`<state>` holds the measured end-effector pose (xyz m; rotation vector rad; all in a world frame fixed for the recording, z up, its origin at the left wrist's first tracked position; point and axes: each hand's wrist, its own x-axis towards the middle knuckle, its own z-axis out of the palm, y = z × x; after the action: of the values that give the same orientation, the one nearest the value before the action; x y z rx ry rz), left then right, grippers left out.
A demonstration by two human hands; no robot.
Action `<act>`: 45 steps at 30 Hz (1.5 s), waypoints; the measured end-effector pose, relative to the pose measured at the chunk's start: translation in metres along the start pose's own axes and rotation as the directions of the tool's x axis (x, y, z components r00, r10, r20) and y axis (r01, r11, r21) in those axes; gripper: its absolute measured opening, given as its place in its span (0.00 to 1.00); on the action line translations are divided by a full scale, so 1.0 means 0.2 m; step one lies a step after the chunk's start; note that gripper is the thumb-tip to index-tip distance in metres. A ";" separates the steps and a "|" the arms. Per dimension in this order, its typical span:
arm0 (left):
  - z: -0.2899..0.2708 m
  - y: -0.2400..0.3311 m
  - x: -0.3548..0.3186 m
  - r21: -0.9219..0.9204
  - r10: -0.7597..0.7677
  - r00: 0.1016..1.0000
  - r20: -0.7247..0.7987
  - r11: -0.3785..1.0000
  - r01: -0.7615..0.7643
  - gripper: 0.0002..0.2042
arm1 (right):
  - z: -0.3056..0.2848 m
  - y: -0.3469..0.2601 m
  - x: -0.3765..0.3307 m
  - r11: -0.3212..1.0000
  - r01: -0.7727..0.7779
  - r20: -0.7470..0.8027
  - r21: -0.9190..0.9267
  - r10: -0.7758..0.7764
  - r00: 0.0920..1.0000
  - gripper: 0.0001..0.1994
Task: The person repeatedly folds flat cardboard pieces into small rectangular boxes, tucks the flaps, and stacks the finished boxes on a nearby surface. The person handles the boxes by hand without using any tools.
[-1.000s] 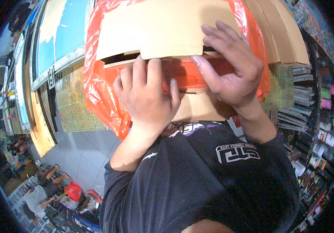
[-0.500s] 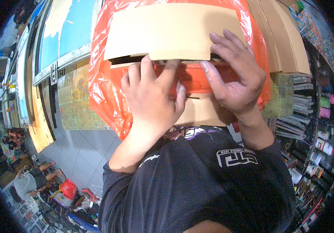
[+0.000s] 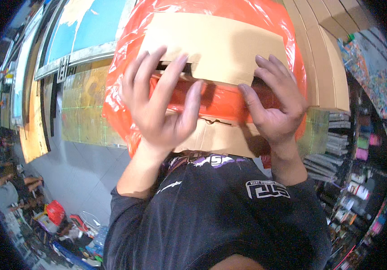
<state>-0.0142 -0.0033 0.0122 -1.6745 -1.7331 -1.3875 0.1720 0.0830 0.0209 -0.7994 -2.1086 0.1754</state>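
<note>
A flat brown cardboard box [image 3: 211, 47] lies in front of me on a sheet of shiny red plastic [image 3: 120, 96]. Its top panel has a tabbed near edge, with a dark gap under it to the left. Between this panel and a lower cardboard flap [image 3: 225, 140] near my body, a band of red plastic shows. My left hand [image 3: 157, 103] is over the box's left side, fingers spread and nothing in them. At the right end of the panel's edge is my right hand [image 3: 279, 105], fingers apart, thumb at the tab's corner; whether it touches is unclear.
Long folded cardboard pieces [image 3: 317, 49] lie to the right, above a stack of grey frames [image 3: 324, 162]. A blue framed panel [image 3: 92, 36] and a stained board [image 3: 85, 110] are on the left. A person [image 3: 9, 193] is at the lower left.
My left hand has lifted from the panel's near edge and moved left, its fingers spreading. My right hand stays by the right corner. The whole view has shifted slightly.
</note>
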 end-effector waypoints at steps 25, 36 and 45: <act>0.06 -0.05 -0.02 -0.045 -0.187 0.977 0.098 0.980 0.192 0.16 | 0.04 -0.02 -0.01 0.997 -0.008 -0.052 -0.083 0.003 0.999 0.15; 0.08 -0.05 -0.03 -0.054 -0.168 0.983 0.068 0.984 0.172 0.14 | 0.06 -0.02 -0.01 0.997 -0.018 -0.073 -0.071 0.013 0.997 0.14; 0.09 -0.05 -0.03 -0.041 -0.174 0.983 0.055 0.983 0.177 0.13 | 0.05 -0.03 -0.01 0.995 -0.040 -0.064 -0.090 0.035 0.997 0.13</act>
<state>-0.0156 0.0087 -0.0051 -1.6269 -1.9321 -1.4833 0.1620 0.0791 0.0150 -0.8878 -2.0562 0.0739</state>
